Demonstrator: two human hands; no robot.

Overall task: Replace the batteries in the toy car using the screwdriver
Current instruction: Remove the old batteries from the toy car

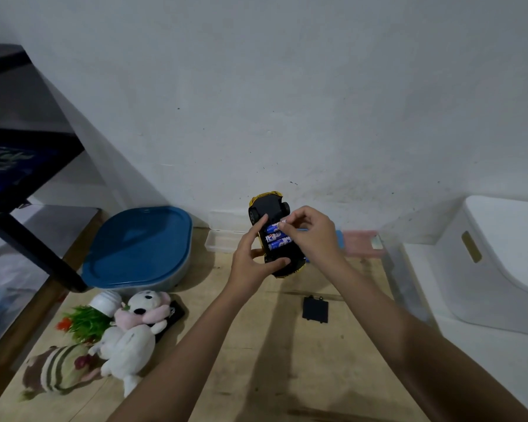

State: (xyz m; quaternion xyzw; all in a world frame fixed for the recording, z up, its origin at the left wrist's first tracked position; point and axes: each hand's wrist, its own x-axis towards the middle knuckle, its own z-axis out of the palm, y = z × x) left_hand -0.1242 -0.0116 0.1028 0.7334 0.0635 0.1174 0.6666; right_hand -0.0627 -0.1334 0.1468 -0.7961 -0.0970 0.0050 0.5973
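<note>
A yellow toy car (270,205) is held upside down above the wooden table, its black underside facing me. My left hand (253,257) grips the car by its near end and side. The battery bay is uncovered and shows three blue batteries (276,239) side by side. My right hand (310,231) pinches the end of the farthest battery with its fingertips. The black battery cover (315,309) lies flat on the table below my right forearm. No screwdriver is in view.
A blue-lidded tub (137,248) sits at the left, with a clear box (220,240) and a pink and blue case (360,242) along the wall. Plush toys (134,333) and a fake plant (86,321) lie near left. A white bin (494,263) stands right; a dark shelf (22,166) far left.
</note>
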